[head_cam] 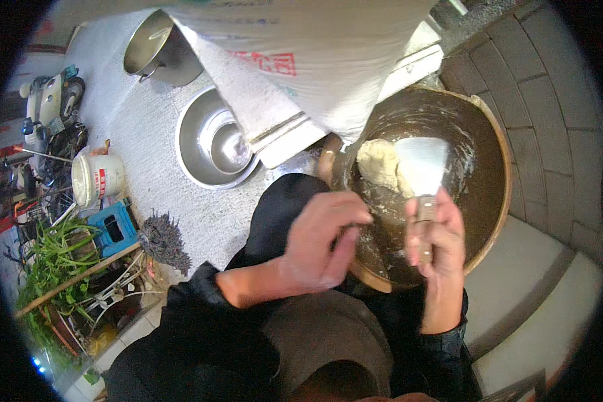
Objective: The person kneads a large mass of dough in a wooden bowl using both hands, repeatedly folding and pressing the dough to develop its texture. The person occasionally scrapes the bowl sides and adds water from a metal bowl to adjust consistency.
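My right hand [444, 246] grips the handle of a metal dough scraper [424, 163], its broad blade pointing away from me over a large brown basin [503, 151]. Pale dough [377, 163] lies inside the basin, beside the blade and partly behind it. Streaks of dough or flour cling to the basin's inner wall. My left hand [321, 241], blurred, hovers at the basin's near-left rim with curled fingers. A gap shows between thumb and fingers, with nothing seen in it. Whether the blade touches the dough I cannot tell.
A pale sheet or sack [331, 65] with red print hangs down to the basin's left rim. Left of it are a steel bowl [188, 156] and a steel pot [181, 60]. Farther left stand a white bucket [108, 176], a mop head [166, 241], plants [60, 256] and a scooter [45, 103].
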`<action>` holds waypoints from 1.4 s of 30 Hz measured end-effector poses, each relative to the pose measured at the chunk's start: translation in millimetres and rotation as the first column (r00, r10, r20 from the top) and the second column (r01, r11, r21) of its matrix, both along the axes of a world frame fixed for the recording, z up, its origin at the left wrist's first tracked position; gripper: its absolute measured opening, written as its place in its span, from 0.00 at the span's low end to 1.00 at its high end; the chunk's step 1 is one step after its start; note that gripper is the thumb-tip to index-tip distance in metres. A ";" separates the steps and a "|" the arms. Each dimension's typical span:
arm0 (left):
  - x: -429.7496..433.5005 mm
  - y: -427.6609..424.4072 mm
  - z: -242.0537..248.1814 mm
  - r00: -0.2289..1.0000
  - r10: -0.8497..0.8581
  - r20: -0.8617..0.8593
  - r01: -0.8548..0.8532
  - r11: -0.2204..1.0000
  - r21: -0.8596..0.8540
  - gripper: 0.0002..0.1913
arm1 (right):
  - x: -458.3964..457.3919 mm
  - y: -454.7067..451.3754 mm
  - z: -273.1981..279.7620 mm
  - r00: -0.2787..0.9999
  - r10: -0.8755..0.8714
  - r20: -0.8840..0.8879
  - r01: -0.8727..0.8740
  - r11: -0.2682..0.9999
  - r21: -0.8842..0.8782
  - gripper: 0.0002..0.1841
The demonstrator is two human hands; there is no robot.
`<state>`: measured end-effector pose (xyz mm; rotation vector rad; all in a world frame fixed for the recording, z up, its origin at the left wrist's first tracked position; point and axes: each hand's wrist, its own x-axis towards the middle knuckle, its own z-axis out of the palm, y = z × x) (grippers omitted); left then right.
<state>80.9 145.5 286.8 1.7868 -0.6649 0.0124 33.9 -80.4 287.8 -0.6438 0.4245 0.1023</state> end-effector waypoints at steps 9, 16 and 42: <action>25.1 118.7 35.4 0.929 -0.324 0.181 0.172 0.808 0.563 0.41 | 83.5 137.8 19.3 0.233 0.941 0.247 -0.205 0.296 -0.933 0.10; 39.0 215.9 -17.8 0.964 0.119 0.239 -0.266 0.501 0.823 0.29 | 97.4 146.2 32.7 0.160 0.984 -0.080 -0.956 0.134 -0.262 0.14; 21.8 183.1 9.8 0.974 0.098 0.204 -0.226 0.397 0.889 0.34 | 41.7 105.5 13.8 0.686 0.719 -0.111 -0.155 -0.005 -0.988 0.08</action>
